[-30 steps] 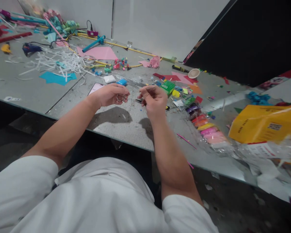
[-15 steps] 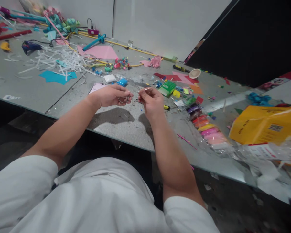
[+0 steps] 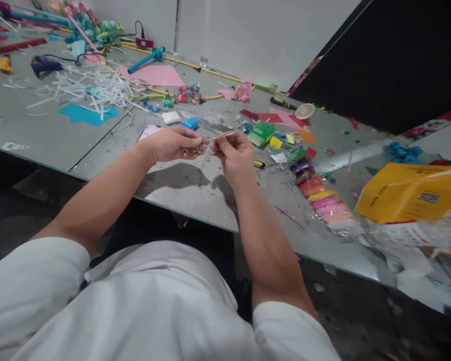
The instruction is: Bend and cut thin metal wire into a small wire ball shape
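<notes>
Wire, thin and silvery, bent into small loops: held above the grey worktable, spanning the gap between two bare hands.
Left hand: fingers curled, grasping the looped portion.
Right hand: thumb and fingers pinching the other portion; finer detail too small to tell.
Phone, partly covered by the left hand.
White packet and blue packet, side by side, just beyond the left hand.
Green box, near the right hand, on its far side.
Coloured packs, in a row under clear plastic, farther right.
Yellow mailer, at far right.
</notes>
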A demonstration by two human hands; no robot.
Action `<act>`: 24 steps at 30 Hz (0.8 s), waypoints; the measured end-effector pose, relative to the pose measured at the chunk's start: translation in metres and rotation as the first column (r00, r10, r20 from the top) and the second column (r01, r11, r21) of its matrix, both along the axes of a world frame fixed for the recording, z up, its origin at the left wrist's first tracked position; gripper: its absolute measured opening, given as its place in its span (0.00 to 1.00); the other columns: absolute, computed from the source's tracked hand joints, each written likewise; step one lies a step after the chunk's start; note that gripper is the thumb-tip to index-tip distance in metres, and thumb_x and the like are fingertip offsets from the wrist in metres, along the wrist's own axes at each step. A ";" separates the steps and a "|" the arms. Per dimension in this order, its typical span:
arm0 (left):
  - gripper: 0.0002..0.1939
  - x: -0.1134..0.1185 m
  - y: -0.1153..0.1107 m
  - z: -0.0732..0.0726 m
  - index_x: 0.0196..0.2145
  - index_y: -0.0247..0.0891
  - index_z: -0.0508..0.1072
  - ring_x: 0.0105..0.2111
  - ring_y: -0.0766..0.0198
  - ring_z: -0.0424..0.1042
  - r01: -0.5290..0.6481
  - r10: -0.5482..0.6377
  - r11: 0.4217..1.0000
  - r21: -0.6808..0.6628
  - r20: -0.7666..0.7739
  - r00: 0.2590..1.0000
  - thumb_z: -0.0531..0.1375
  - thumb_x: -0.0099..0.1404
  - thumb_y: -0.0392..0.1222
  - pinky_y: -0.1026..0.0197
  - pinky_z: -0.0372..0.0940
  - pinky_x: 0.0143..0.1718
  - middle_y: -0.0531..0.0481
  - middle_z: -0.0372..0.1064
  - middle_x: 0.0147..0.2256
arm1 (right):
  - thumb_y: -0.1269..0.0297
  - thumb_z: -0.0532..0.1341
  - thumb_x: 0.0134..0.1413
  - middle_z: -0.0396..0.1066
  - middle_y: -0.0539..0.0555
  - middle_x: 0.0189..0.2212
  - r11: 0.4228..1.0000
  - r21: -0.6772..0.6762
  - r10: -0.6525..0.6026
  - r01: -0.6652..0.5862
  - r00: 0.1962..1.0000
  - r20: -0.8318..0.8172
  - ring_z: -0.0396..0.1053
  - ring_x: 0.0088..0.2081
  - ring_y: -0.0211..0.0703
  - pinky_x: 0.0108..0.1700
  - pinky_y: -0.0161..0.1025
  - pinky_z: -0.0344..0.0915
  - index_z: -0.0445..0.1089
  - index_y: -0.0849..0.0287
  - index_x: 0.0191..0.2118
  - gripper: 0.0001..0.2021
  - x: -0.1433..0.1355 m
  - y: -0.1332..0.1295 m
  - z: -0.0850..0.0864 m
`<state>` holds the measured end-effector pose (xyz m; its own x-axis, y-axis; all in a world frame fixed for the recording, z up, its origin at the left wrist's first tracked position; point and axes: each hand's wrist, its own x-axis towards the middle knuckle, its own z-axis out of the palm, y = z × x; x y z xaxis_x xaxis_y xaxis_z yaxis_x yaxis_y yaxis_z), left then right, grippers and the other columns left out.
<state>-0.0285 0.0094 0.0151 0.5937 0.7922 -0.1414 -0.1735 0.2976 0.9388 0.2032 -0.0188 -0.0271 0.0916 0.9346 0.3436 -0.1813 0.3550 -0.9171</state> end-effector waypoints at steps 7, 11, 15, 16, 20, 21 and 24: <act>0.07 0.004 -0.006 0.001 0.43 0.32 0.89 0.39 0.64 0.84 0.012 -0.012 1.000 0.001 -0.032 0.999 0.77 0.82 0.35 0.57 0.84 0.56 0.47 0.85 0.37 | 0.26 0.85 0.59 0.83 0.46 0.38 0.993 0.065 -0.104 0.100 0.992 0.069 0.83 0.34 0.41 0.32 0.38 0.84 0.72 0.46 0.45 0.34 -0.008 -0.003 -0.005; 0.09 0.008 -0.007 -0.002 0.41 0.33 0.89 0.36 0.66 0.82 0.054 -0.054 0.998 0.010 -0.046 0.997 0.81 0.80 0.37 0.59 0.82 0.53 0.47 0.84 0.36 | 0.30 0.84 0.63 0.80 0.45 0.35 0.980 0.111 -0.174 0.165 0.982 0.070 0.81 0.31 0.41 0.31 0.40 0.82 0.71 0.47 0.43 0.31 -0.012 -0.005 -0.005; 0.12 0.008 -0.008 -0.002 0.40 0.34 0.87 0.37 0.67 0.82 0.065 -0.064 0.997 0.035 -0.032 0.997 0.79 0.83 0.38 0.60 0.80 0.52 0.48 0.83 0.36 | 0.35 0.84 0.65 0.80 0.45 0.34 0.970 0.122 -0.219 0.209 0.972 0.079 0.79 0.31 0.39 0.32 0.38 0.80 0.71 0.47 0.41 0.28 -0.010 -0.005 -0.002; 0.11 0.007 -0.008 -0.002 0.40 0.34 0.86 0.37 0.67 0.82 0.063 -0.062 0.997 0.039 -0.026 0.998 0.79 0.83 0.39 0.59 0.80 0.52 0.49 0.83 0.36 | 0.36 0.84 0.65 0.80 0.45 0.34 0.968 0.121 -0.231 0.222 0.970 0.071 0.78 0.30 0.39 0.31 0.38 0.79 0.72 0.47 0.41 0.28 -0.009 -0.004 -0.001; 0.11 0.001 -0.006 0.000 0.40 0.38 0.83 0.39 0.65 0.83 0.068 -0.068 0.997 0.041 -0.008 0.998 0.80 0.79 0.36 0.59 0.80 0.53 0.50 0.85 0.37 | 0.39 0.85 0.66 0.80 0.45 0.33 0.958 0.124 -0.267 0.259 0.963 0.045 0.76 0.30 0.37 0.30 0.36 0.76 0.73 0.48 0.39 0.26 -0.006 -0.004 0.001; 0.13 0.000 -0.005 0.000 0.39 0.38 0.81 0.39 0.65 0.83 0.074 -0.074 0.996 0.041 -0.006 0.997 0.80 0.77 0.34 0.60 0.80 0.51 0.50 0.85 0.37 | 0.38 0.85 0.66 0.80 0.45 0.33 0.956 0.134 -0.268 0.261 0.962 0.042 0.76 0.30 0.37 0.30 0.36 0.76 0.74 0.48 0.39 0.26 -0.006 -0.004 0.001; 0.17 0.000 -0.004 0.001 0.37 0.39 0.78 0.38 0.65 0.84 0.089 -0.089 0.995 0.042 -0.003 0.996 0.82 0.71 0.30 0.62 0.78 0.47 0.51 0.85 0.36 | 0.36 0.84 0.66 0.79 0.45 0.33 0.946 0.185 -0.276 0.266 0.961 0.033 0.75 0.29 0.37 0.30 0.36 0.75 0.74 0.48 0.40 0.26 -0.006 -0.005 0.001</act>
<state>-0.0284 0.0057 0.0156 0.6620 0.7414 -0.1096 -0.1472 0.2721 0.9509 0.1969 -0.0240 -0.0263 0.3078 0.8010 0.5135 -0.0042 0.5408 -0.8411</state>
